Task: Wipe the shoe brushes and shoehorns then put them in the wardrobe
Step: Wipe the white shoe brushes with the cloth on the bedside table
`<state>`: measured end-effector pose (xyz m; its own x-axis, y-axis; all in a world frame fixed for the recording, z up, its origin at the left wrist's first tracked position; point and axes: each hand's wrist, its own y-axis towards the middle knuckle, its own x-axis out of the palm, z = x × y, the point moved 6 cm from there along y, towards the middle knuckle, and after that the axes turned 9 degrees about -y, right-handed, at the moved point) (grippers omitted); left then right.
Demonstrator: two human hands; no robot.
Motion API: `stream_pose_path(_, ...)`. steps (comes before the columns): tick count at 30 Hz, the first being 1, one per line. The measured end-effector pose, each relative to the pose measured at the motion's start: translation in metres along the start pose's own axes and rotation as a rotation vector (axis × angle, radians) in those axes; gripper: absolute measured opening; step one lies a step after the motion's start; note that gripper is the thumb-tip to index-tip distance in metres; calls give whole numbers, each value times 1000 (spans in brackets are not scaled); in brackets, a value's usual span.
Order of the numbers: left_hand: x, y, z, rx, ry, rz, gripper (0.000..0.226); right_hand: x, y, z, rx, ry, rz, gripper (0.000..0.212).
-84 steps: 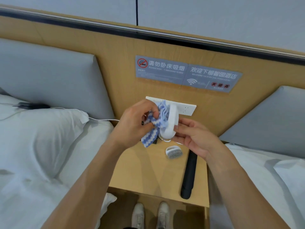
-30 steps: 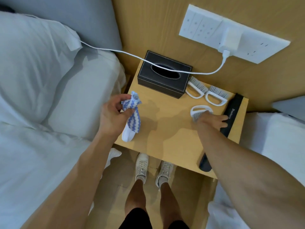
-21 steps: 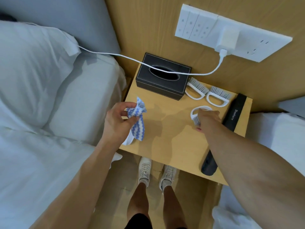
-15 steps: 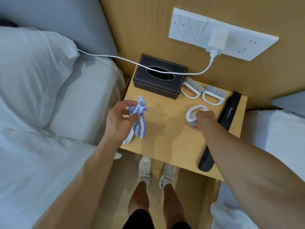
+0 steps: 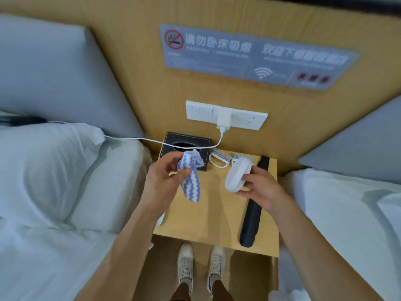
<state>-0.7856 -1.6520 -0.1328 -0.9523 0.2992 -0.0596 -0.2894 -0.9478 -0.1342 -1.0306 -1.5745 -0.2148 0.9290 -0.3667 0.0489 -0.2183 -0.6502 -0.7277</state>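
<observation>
Shoe brush [image 5: 237, 174], white, is in the right hand [image 5: 260, 190], lifted clear of the nightstand [image 5: 208, 218], smooth back facing the camera; fingers curl round its lower end. Left hand [image 5: 165, 181] pinches a blue-and-white striped cloth [image 5: 192, 181], just beside the brush, not touching it. Looks like wiping of this one is about to start.

Status, as far as visible:
- two more white brushes [image 5: 219, 159] lie at the back of the nightstand by the black tissue box [image 5: 186, 144]; can't tell whether they're wiped
- black shoehorn [image 5: 252, 211] lies flat along the right edge, untouched
- nothing put away; wardrobe not in view

So most of the job is left: wipe, then carry everything over.

Hard to read:
- second rear brush mostly hidden behind the held one
- bristles of the held brush face away
- frame is motion-blurred, wall sign text unreadable
- a small white thing at the nightstand's left edge, under the left forearm, unidentifiable
</observation>
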Motion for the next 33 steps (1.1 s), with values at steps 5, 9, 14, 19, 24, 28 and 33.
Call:
stream_pose_path(5,25,-5,77,100,-133,-141,24,0,-72,-51,-191,-17,-122,46)
stream_pose_path(9,41,-9,138,229,-158,-247,24,4,-121,-88,-343,-35,-181,35)
stream_pose_path(14,65,-20,216,527,109,-387,28,3,-167,-125,-524,-210,-168,31)
stream_pose_path(19,96,-44,256,846,405,-546,30,1,-199,-151,-686,-220,-155,27)
stream_pose_path(24,98,-43,258,849,415,-549,28,-9,-212,-158,-725,-178,-152,31)
stream_pose_path(28,98,-36,261,807,409,-549,25,-11,-214,-155,-721,-174,-156,34)
stream_pose_path(33,92,-36,260,801,422,-349,22,-1,-211,-155,-670,7,-144,47)
